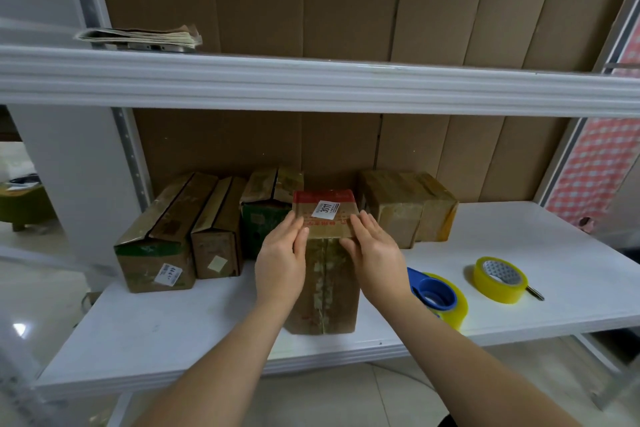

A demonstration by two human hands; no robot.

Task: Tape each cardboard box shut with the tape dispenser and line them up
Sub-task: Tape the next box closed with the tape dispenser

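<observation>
A taped cardboard box [325, 274] stands near the front of the white shelf [519, 246], its contents hidden. The left hand [282, 253] and right hand [375, 250] press its sides with straight fingers, gripping nothing. The blue tape dispenser [434, 293] lies just right; four more boxes [214, 229] stand behind.

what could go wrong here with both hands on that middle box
The left hand and right hand only press flat on the box, so it may slip if lifted. Its near end sits close to the shelf edge. The tape dispenser lies close to the right forearm and could get knocked.
</observation>
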